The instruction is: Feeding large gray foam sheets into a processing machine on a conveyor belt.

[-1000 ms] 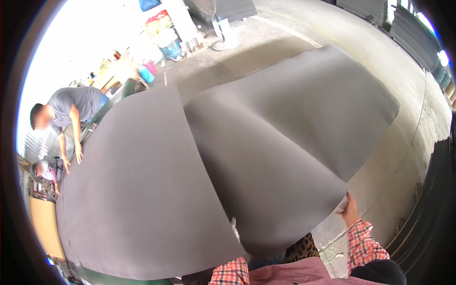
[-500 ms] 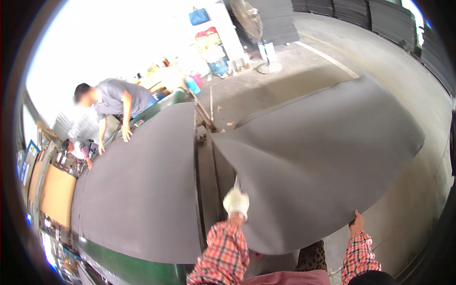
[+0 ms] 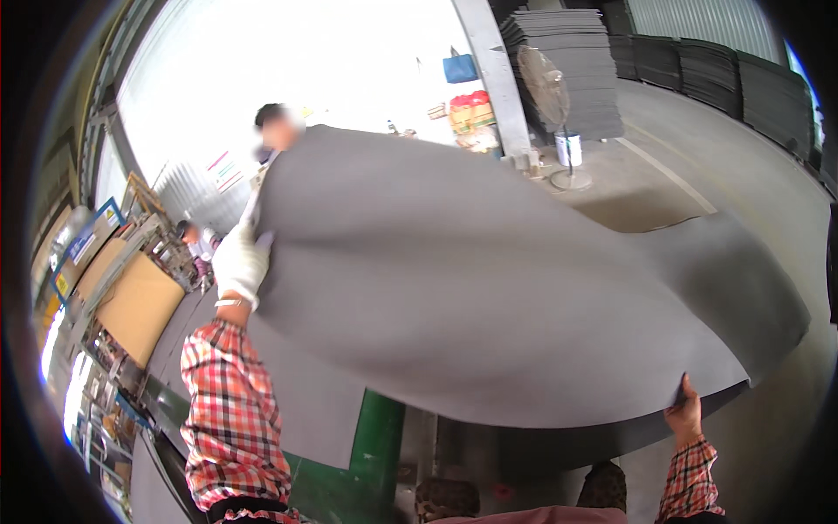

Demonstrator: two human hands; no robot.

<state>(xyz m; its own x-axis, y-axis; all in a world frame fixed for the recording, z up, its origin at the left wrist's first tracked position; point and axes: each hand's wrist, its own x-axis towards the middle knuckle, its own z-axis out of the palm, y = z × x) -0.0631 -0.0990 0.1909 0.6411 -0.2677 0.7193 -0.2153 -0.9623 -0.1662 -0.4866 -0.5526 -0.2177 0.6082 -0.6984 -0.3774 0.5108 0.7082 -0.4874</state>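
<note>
1. The grey foam sheet (image 3: 489,288) is up in the air and fills the middle of the view, bellying out from about nine o'clock to four o'clock, its far corner drooping toward the concrete floor (image 3: 698,175) at three o'clock.
2. The left hand (image 3: 237,262), in a white glove, is closed around the sheet's edge at nine o'clock, arm raised high; the right hand (image 3: 685,410), bare, pinches the lower edge at five o'clock, fingers curled over the rim.
3. To carry this lift well, I judge the two grips should stay well apart and be kept level with each other (the sheet is limp and sags wherever it is unsupported).
4. The sagging right corner looks likely to drag on the floor; raising the right hand would probably clear it.
5. A second grey sheet (image 3: 305,410) lies below on the green machine frame (image 3: 377,445) at six to seven o'clock, so the lifted edge should peel clear of it rather than slide across.
6. A co-worker (image 3: 278,129) stands behind the sheet at eleven o'clock, mostly hidden; I cannot tell whether that person holds it.
7. A pedestal fan (image 3: 548,87) and stacks of dark sheets (image 3: 567,61) stand at one o'clock, well apart from the swing.
</note>
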